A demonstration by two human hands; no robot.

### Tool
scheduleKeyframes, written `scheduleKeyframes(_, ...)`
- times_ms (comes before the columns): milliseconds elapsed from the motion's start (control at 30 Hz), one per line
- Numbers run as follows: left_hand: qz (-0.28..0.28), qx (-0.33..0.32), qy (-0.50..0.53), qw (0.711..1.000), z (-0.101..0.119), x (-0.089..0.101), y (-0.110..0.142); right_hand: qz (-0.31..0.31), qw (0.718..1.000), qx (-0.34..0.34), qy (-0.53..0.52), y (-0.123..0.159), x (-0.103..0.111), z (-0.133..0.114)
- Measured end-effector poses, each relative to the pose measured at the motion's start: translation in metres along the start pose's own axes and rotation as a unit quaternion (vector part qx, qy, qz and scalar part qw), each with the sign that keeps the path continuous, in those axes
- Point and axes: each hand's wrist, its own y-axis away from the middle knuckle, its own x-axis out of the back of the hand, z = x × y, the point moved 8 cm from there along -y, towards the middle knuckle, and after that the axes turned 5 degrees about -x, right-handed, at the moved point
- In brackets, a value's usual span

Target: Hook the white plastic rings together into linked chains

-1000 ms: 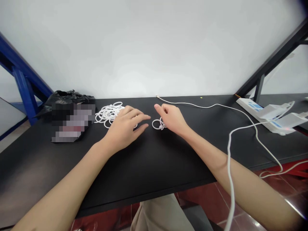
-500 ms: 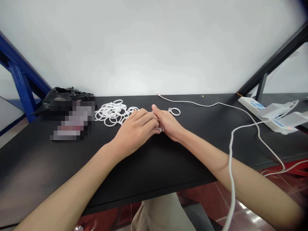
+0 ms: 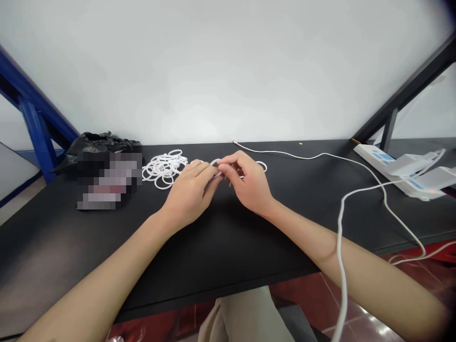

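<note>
My left hand (image 3: 190, 190) and my right hand (image 3: 245, 183) meet over the middle of the black table (image 3: 213, 247). Both pinch one small white ring (image 3: 215, 164) between their fingertips, just above the tabletop. A heap of several white rings (image 3: 164, 167) lies just left of my left hand. One single white ring (image 3: 261, 165) lies on the table behind my right hand, partly hidden by it.
A crumpled black bag (image 3: 96, 142) and a blurred-out flat object (image 3: 105, 183) lie at the left. A white cable (image 3: 320, 156) runs across the back to a white power strip (image 3: 399, 171) with adapters at the right; another stretch of cable hangs over my right forearm. A blue frame (image 3: 32, 123) stands at left.
My hands came together from apart, then lifted slightly off the table with a white ring pinched between them. A single ring now lies behind my right hand.
</note>
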Motion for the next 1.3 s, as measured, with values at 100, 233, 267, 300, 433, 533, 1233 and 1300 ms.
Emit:
scheduleKeyframes(100, -0.002, -0.012, 0.014, 1.0, 0.0019, -0.001, 0.0003, 0.018, 1.0, -0.017, -0.007, -0.0036, 0.0054, 0.0051)
scheduleKeyframes(233, -0.007, -0.023, 0.017, 1.0, 0.0005, -0.0009, 0.0011, 0.014, 1.0, -0.025, -0.008, -0.006, 0.0046, 0.0075)
scheduleKeyframes(267, -0.011, -0.023, 0.017, 1.0, -0.0003, -0.0011, 0.0012, 0.012, 0.999, -0.033, -0.006, -0.0061, 0.0036, 0.0087)
scheduleKeyframes(300, -0.014, -0.023, 0.016, 1.0, -0.0009, -0.0011, 0.0012, 0.009, 0.999, -0.04, -0.005, -0.0062, 0.0027, 0.0098)
scheduleKeyframes(433, -0.018, -0.025, 0.013, 0.999, -0.0011, -0.0009, 0.0012, 0.001, 0.999, -0.047, -0.009, -0.0065, 0.0008, 0.0104)
scheduleKeyframes(533, -0.017, -0.029, 0.013, 0.999, -0.0003, -0.0011, 0.0013, -0.007, 0.999, -0.046, -0.012, -0.0067, 0.0001, 0.0099)
scheduleKeyframes(1233, -0.002, -0.016, 0.007, 1.0, -0.002, 0.0078, -0.0001, -0.012, 0.999, -0.041, -0.028, -0.001, -0.0015, 0.0072)
scheduleKeyframes(1300, -0.002, -0.024, 0.008, 1.0, -0.0001, 0.0085, -0.0006, -0.005, 1.0, -0.023, -0.021, -0.0018, -0.0001, 0.0058)
